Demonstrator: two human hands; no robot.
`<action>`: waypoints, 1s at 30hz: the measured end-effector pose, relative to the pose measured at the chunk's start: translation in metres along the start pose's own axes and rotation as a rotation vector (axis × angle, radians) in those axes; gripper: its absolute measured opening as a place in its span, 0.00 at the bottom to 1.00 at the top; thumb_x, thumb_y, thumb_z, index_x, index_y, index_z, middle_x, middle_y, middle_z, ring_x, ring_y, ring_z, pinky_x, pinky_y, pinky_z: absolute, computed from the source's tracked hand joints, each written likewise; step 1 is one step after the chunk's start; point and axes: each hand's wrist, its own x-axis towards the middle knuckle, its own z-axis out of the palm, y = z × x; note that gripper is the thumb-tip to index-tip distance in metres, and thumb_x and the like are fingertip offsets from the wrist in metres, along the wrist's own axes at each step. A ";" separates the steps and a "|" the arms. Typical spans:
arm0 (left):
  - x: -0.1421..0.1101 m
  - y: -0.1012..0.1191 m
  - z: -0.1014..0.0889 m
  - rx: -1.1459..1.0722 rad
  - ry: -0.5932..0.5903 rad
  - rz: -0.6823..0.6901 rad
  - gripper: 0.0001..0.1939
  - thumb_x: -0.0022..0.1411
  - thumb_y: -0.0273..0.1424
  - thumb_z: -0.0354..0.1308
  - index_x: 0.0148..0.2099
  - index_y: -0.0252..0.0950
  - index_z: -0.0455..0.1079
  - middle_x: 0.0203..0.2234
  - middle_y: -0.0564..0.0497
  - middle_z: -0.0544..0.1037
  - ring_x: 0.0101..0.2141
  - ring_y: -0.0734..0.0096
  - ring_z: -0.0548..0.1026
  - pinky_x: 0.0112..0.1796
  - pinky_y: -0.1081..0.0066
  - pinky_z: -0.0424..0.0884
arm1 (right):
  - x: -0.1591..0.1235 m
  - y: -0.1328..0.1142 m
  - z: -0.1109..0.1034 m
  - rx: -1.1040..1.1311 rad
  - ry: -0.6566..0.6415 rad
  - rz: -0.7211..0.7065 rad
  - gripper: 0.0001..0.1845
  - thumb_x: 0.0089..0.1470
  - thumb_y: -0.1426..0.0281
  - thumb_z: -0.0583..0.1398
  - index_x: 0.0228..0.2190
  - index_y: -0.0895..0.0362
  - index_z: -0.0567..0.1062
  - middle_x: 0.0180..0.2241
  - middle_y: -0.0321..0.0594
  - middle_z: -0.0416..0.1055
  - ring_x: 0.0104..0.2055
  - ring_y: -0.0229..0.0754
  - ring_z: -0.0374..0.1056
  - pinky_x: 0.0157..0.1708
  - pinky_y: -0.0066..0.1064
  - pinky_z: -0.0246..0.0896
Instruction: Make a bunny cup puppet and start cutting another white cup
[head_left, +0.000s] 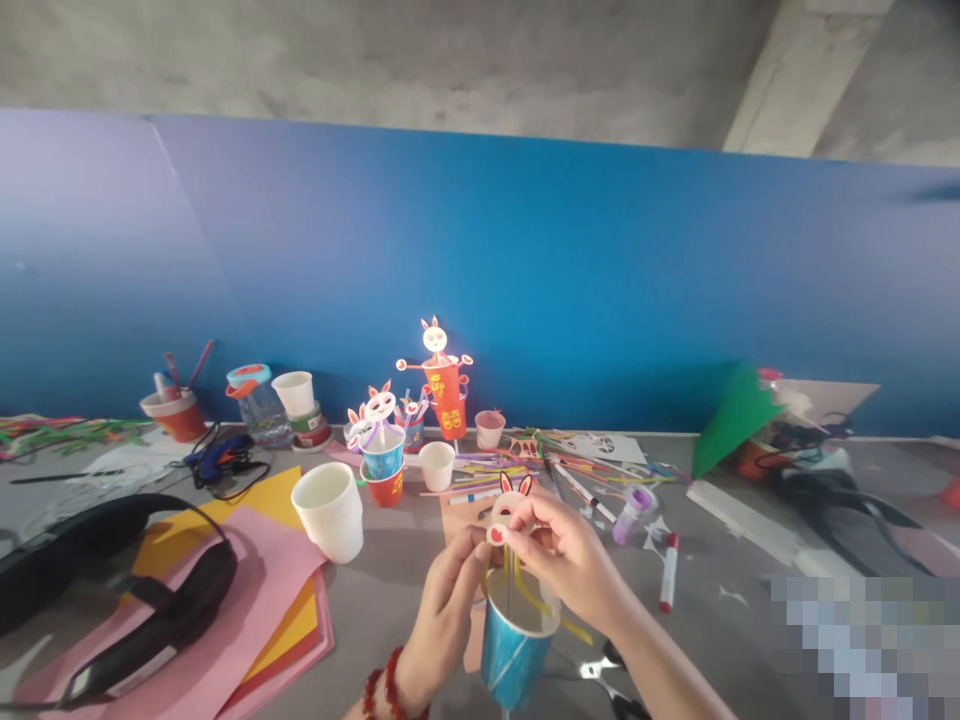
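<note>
A blue paper cup [519, 650] stands low in front of me, its white rim tilted a little. A thin clear stick and yellow pipe cleaners [525, 590] rise from its mouth. Above them is a white paper rabbit head [510, 500] with pink ears, partly covered by fingers. My left hand [448, 588] pinches a small round paper piece with a red mark [496, 536] from the left. Closed at the same piece from the right is my right hand [570, 560]; its fingertips partly hide what they grip. Scissors [600, 670] lie beside the cup, under my right forearm.
Finished-looking rabbit cups [448, 400] stand at the back. A white cup [328, 512] sits left, near coloured paper [262, 560] and a headset [150, 590]. Pipe cleaners, a red marker [669, 572] and a purple-lidded jar [634, 512] lie right. A blue partition [525, 270] bounds the table.
</note>
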 end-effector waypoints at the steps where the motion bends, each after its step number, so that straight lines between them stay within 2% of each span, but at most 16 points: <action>1: 0.000 0.000 0.000 0.000 0.001 -0.004 0.16 0.68 0.42 0.53 0.35 0.37 0.72 0.30 0.50 0.74 0.31 0.66 0.70 0.34 0.73 0.66 | 0.000 0.000 0.001 -0.010 0.009 -0.015 0.11 0.61 0.65 0.60 0.28 0.55 0.69 0.30 0.35 0.68 0.29 0.36 0.69 0.26 0.24 0.64; 6: -0.001 -0.001 0.000 0.005 0.017 -0.014 0.17 0.67 0.44 0.54 0.35 0.37 0.73 0.30 0.49 0.75 0.31 0.65 0.70 0.34 0.72 0.67 | -0.001 -0.003 0.004 -0.063 0.038 -0.060 0.06 0.59 0.71 0.59 0.29 0.55 0.69 0.36 0.38 0.71 0.33 0.39 0.74 0.28 0.24 0.68; 13: -0.001 -0.002 0.001 0.003 0.027 -0.012 0.16 0.68 0.43 0.53 0.35 0.36 0.72 0.30 0.50 0.75 0.33 0.64 0.71 0.36 0.72 0.67 | -0.002 -0.007 0.005 -0.184 0.098 -0.131 0.04 0.57 0.74 0.58 0.30 0.54 0.70 0.36 0.39 0.74 0.29 0.38 0.74 0.25 0.24 0.68; 20: -0.001 -0.006 0.000 0.011 0.039 0.003 0.16 0.68 0.43 0.54 0.35 0.37 0.73 0.30 0.49 0.76 0.33 0.64 0.72 0.36 0.72 0.68 | -0.001 -0.006 0.006 -0.172 0.099 -0.141 0.04 0.56 0.74 0.59 0.30 0.53 0.70 0.36 0.39 0.75 0.31 0.39 0.74 0.26 0.24 0.70; 24: -0.001 -0.007 0.000 0.015 0.040 0.001 0.17 0.68 0.43 0.53 0.35 0.37 0.73 0.29 0.50 0.75 0.33 0.65 0.72 0.36 0.72 0.68 | 0.000 -0.005 0.007 -0.151 0.114 -0.152 0.05 0.56 0.74 0.59 0.30 0.53 0.70 0.34 0.38 0.75 0.29 0.38 0.73 0.28 0.25 0.71; 30: -0.003 -0.004 0.002 -0.061 0.134 -0.038 0.16 0.61 0.45 0.61 0.34 0.37 0.77 0.30 0.47 0.79 0.34 0.60 0.74 0.36 0.69 0.70 | -0.001 -0.003 0.009 -0.097 0.150 -0.113 0.07 0.55 0.71 0.61 0.28 0.53 0.67 0.27 0.34 0.72 0.28 0.39 0.73 0.29 0.26 0.69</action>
